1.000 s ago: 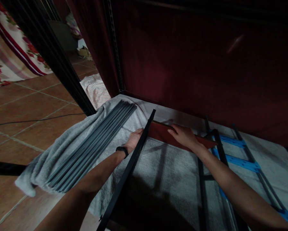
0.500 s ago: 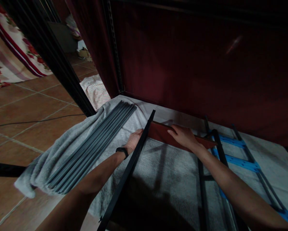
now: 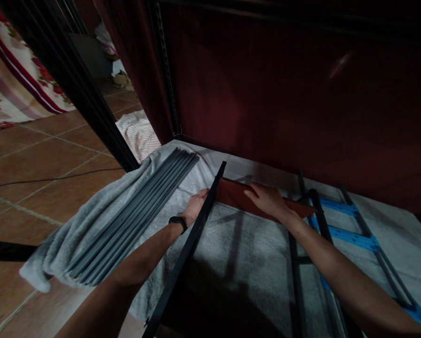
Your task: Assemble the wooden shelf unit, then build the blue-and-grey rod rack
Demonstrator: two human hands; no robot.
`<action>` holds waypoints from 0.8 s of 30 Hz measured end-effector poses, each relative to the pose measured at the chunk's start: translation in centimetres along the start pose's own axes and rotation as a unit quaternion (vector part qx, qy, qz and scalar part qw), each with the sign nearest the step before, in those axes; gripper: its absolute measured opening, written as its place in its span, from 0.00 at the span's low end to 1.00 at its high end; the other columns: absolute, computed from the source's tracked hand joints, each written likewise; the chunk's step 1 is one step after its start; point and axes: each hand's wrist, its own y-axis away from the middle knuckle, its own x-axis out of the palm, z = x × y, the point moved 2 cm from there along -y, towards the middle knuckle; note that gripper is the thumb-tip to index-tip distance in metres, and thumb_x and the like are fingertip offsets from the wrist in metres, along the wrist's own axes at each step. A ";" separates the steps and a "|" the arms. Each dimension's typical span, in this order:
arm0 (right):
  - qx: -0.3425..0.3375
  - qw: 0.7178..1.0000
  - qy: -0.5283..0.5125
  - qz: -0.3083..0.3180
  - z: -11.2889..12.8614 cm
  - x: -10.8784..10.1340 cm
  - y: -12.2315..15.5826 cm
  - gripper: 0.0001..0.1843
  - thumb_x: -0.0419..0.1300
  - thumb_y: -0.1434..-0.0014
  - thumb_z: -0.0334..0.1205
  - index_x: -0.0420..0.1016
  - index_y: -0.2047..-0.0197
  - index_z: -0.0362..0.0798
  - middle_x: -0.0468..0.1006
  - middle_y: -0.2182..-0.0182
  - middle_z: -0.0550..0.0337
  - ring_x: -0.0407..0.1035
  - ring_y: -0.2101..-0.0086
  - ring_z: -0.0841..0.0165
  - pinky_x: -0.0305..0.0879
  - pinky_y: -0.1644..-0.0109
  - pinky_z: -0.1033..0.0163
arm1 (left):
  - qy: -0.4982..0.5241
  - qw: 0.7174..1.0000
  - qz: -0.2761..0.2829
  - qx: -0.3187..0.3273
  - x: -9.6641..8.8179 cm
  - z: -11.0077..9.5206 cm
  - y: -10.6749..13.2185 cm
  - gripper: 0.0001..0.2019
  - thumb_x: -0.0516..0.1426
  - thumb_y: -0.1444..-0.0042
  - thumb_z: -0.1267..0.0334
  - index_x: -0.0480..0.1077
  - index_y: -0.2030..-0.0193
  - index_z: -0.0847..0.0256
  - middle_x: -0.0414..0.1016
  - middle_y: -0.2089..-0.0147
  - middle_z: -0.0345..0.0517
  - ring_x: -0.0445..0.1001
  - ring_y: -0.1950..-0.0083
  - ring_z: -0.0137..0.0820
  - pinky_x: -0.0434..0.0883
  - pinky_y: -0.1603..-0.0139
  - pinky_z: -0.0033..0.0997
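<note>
My right hand (image 3: pixel 268 199) grips the top edge of a reddish-brown board (image 3: pixel 231 193), thumb on its near face. The board stands on its long edge between a black metal bar (image 3: pixel 187 256) on the left and a black frame (image 3: pixel 321 216) on the right. My left hand (image 3: pixel 196 204), with a dark band at the wrist, is closed against the left side of the bar near the board's end. The bar hides most of its fingertips.
Several grey tubes (image 3: pixel 136 216) lie side by side on a grey towel (image 3: pixel 87 220) to the left. Blue crosspieces (image 3: pixel 354 238) join dark rods at the right. A dark red panel (image 3: pixel 284 103) rises behind. A black post (image 3: pixel 87 94) slants at the left, and a thin cable (image 3: pixel 55 178) crosses the tiled floor.
The view has shifted very slightly. Both hands keep their places on the bar and the board.
</note>
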 end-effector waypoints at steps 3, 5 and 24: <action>-0.002 1.000 0.000 0.001 0.0 0.0 0.0 0.22 0.45 0.30 0.54 0.74 0.47 0.51 0.82 0.57 0.52 0.76 0.57 0.57 0.65 0.55 0.56 | -0.054 0.998 0.019 0.026 0.1 0.2 0.0 0.08 0.56 0.42 0.67 0.76 0.59 0.55 0.76 0.56 0.50 0.70 0.50 0.42 0.68 0.45 0.40; -0.005 1.000 0.000 0.004 0.0 0.0 0.0 0.23 0.44 0.30 0.54 0.74 0.47 0.51 0.81 0.56 0.52 0.76 0.56 0.57 0.65 0.55 0.56 | -0.068 0.997 0.026 0.027 0.1 0.2 0.0 0.09 0.54 0.41 0.68 0.76 0.58 0.58 0.76 0.56 0.52 0.70 0.51 0.42 0.67 0.45 0.40; -0.008 1.000 0.001 0.000 -0.1 0.0 0.0 0.24 0.43 0.29 0.54 0.74 0.48 0.51 0.81 0.55 0.53 0.75 0.55 0.57 0.65 0.55 0.56 | 0.021 0.998 0.010 -0.061 -0.5 -0.6 0.1 0.06 0.58 0.45 0.64 0.77 0.63 0.51 0.78 0.56 0.46 0.72 0.46 0.43 0.70 0.48 0.37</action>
